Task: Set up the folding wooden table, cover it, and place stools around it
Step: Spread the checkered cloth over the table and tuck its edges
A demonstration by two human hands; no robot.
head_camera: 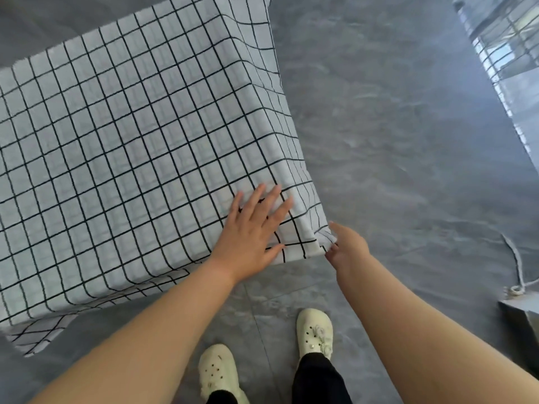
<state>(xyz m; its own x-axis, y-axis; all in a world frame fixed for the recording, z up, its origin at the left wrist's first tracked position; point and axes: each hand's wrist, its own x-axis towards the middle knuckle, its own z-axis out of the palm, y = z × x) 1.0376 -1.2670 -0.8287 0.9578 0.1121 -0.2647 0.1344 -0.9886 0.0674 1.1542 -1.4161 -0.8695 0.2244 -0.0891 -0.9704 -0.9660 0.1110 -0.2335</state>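
My left grip [253, 228] lies flat, fingers spread, on the checked cloth [131, 141], and my right grip [347, 246] pinches the cloth's hanging near corner just beside it. The white, black-gridded cloth drapes over the whole desk on the grey floor [379, 112], hiding the wood completely. Its left side runs out of frame, and blur softens the far edge.

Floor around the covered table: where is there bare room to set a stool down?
Bare floor lies between the checked cloth and the glass panel at right. Crowded near the cloth's front corner: left hand, right hand, shoes; a cord lies far right.
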